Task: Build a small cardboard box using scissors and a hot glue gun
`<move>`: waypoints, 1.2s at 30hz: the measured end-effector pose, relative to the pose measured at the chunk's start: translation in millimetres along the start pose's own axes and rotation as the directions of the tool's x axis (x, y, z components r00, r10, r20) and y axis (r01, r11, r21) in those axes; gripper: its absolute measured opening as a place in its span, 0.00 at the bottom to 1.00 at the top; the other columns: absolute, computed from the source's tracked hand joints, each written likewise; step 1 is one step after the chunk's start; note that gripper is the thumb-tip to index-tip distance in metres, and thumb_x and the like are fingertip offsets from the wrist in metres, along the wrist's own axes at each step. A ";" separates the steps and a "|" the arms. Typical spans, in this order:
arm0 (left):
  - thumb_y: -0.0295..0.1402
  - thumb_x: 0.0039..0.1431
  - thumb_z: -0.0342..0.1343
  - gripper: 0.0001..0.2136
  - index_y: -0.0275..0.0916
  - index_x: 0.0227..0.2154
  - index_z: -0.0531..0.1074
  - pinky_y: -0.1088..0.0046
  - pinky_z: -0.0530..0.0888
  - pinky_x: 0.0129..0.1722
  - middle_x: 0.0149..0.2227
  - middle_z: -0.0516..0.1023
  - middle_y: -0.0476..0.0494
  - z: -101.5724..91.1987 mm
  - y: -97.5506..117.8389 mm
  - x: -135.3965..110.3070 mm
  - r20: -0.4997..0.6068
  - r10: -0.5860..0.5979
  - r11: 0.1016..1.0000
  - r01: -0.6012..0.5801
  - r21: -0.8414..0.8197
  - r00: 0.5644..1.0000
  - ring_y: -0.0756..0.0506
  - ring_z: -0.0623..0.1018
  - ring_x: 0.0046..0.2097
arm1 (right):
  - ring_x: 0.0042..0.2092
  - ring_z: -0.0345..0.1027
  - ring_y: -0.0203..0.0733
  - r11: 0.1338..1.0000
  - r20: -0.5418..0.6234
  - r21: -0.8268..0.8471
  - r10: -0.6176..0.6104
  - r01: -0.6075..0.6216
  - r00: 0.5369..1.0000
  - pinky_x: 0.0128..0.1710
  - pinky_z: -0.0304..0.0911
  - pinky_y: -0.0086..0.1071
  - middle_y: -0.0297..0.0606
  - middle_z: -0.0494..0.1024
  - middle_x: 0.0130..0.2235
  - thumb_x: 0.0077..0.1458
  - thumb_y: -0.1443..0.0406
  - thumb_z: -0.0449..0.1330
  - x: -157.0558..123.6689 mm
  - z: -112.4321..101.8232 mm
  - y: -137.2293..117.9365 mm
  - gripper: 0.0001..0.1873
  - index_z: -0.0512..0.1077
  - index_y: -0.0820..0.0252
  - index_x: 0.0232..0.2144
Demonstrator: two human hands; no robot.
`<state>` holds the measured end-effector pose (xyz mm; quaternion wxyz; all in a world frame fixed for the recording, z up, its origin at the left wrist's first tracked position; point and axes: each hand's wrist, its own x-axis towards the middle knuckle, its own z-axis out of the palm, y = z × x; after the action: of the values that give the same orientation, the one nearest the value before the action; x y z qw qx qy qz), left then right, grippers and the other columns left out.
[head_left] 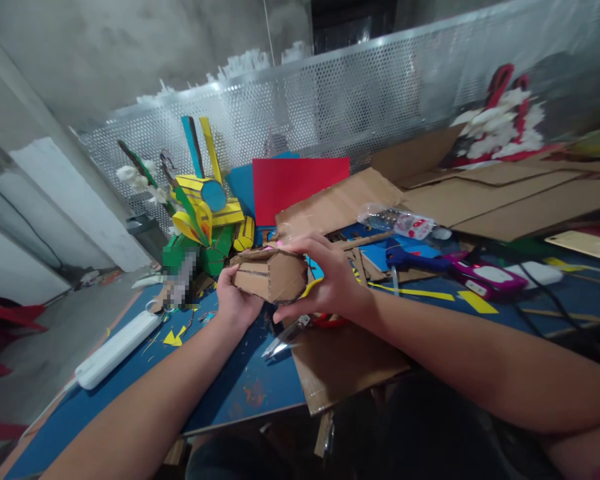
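A small faceted cardboard piece (270, 275) with seams along its sides is held above the blue table, between my two hands. My left hand (237, 303) supports it at the left end and from below. At its right end, my right hand (337, 277) curls around it with thumb and fingers; a yellow strip (311, 287) shows beside the thumb. Just below lie scissors (285, 339) with silver blades and red handles, partly hidden by the right hand. A flat cardboard sheet (345, 363) rests at the table's front edge.
A yellow, blue and green cardboard model (210, 207) stands behind, left. A white power strip (117, 350) lies left. Rightward are a plastic bottle (405, 222), a purple glue-gun-like tool (485, 277) and large cardboard sheets (505, 200). A red sheet (300, 190) stands at the back.
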<state>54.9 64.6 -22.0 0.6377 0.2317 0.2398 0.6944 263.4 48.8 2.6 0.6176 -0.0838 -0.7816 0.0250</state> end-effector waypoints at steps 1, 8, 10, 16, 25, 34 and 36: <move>0.35 0.57 0.58 0.20 0.36 0.51 0.83 0.61 0.83 0.50 0.45 0.90 0.39 0.4 0.0 -0.4 0.000 0.004 1.000 -0.004 0.004 1.000 0.37 0.88 0.44 | 0.53 0.79 0.56 1.000 0.001 -0.008 0.011 -0.011 1.000 0.53 0.77 0.48 0.44 0.83 0.51 0.41 0.38 0.83 -0.2 0.2 0.0 0.49 0.75 0.51 0.58; 0.36 0.55 0.60 0.18 0.38 0.48 0.83 0.60 0.82 0.52 0.46 0.90 0.40 -3.1 0.9 1.2 0.043 0.023 0.999 -0.025 0.047 0.999 0.37 0.88 0.46 | 0.53 0.80 0.57 0.995 0.014 -0.032 0.094 -0.094 0.995 0.54 0.77 0.51 0.42 0.84 0.51 0.37 0.35 0.83 -2.4 0.1 0.0 0.50 0.75 0.49 0.55; 0.37 0.54 0.61 0.19 0.39 0.48 0.83 0.60 0.82 0.52 0.47 0.90 0.40 -4.3 0.6 2.1 0.052 0.027 0.998 -0.029 0.054 0.998 0.37 0.88 0.46 | 0.53 0.80 0.57 0.996 0.019 -0.028 0.091 -0.090 0.996 0.54 0.77 0.51 0.42 0.84 0.50 0.38 0.35 0.83 -2.1 -0.3 -0.2 0.48 0.76 0.49 0.55; 0.36 0.56 0.60 0.17 0.38 0.46 0.83 0.62 0.82 0.52 0.45 0.90 0.41 -3.7 -0.3 1.4 0.029 0.035 0.999 -0.036 0.036 0.999 0.38 0.87 0.44 | 0.49 0.80 0.53 1.000 -0.010 -0.006 0.011 -0.011 1.000 0.49 0.77 0.45 0.40 0.84 0.48 0.39 0.38 0.84 0.3 -0.5 -1.0 0.46 0.75 0.49 0.54; 0.37 0.55 0.60 0.17 0.38 0.46 0.83 0.60 0.81 0.51 0.44 0.89 0.41 -4.8 -1.6 2.5 0.040 0.034 0.998 -0.036 0.049 0.999 0.38 0.86 0.44 | 0.47 0.79 0.52 0.997 -0.008 -0.065 0.045 -0.046 0.999 0.46 0.76 0.45 0.40 0.83 0.46 0.39 0.33 0.81 -0.7 -1.1 -0.3 0.46 0.74 0.50 0.50; 0.39 0.54 0.62 0.17 0.40 0.46 0.83 0.59 0.81 0.51 0.43 0.89 0.42 -7.4 -1.5 4.4 0.053 0.039 0.997 -0.042 0.060 0.998 0.37 0.86 0.44 | 0.45 0.78 0.51 0.998 0.001 -0.067 0.020 -0.020 1.000 0.44 0.76 0.43 0.40 0.82 0.46 0.40 0.35 0.82 0.4 -2.9 -2.3 0.45 0.73 0.50 0.50; 0.39 0.54 0.62 0.17 0.40 0.46 0.83 0.59 0.81 0.51 0.44 0.89 0.41 -6.6 -0.5 3.6 0.067 0.056 0.996 -0.061 0.062 0.996 0.37 0.87 0.45 | 0.46 0.78 0.52 0.997 0.020 -0.072 0.030 -0.028 0.999 0.45 0.76 0.44 0.40 0.82 0.46 0.40 0.35 0.82 0.5 -4.0 -2.9 0.45 0.73 0.50 0.51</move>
<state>50.9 68.0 -27.4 0.6168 0.2816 0.2341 0.6968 266.9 45.7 4.5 0.6055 -0.1171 -0.7872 0.0069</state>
